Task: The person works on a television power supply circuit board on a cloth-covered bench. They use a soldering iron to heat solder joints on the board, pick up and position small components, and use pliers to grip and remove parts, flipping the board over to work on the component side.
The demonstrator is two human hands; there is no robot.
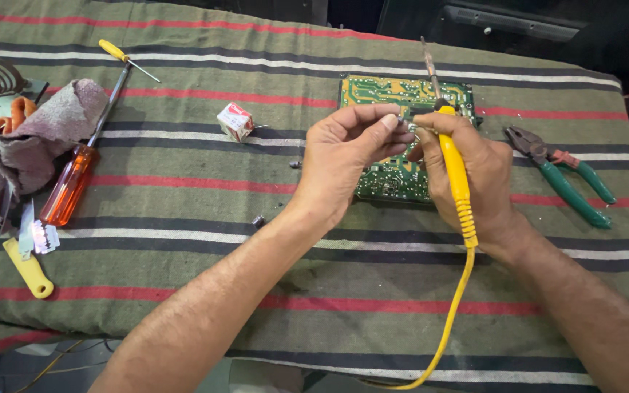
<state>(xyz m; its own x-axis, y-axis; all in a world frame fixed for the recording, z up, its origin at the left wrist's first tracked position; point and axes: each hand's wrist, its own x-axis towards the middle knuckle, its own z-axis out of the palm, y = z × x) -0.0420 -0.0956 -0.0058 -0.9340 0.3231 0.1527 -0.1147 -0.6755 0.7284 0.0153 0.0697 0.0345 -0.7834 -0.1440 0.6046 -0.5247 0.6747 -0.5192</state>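
Observation:
A green circuit board [402, 98] lies on the striped cloth, solder side up. My right hand [475, 171] grips a yellow-handled soldering iron [456, 175], its metal tip pointing up and away over the board's far edge. The iron's yellow cord [451, 313] runs down toward me. My left hand [347, 156] is over the board's left part, thumb and fingers pinched on a small metal part [400, 116] right next to the right hand's fingertips. What the small part is cannot be made out.
Green-handled pliers [566, 178] lie right of the board. A small red-and-white box [235, 120], an orange-handled screwdriver [74, 178], a small yellow screwdriver [121, 57], a grey rag [38, 142], a yellow-handled blade tool [29, 266] and a small screw [258, 220] lie to the left.

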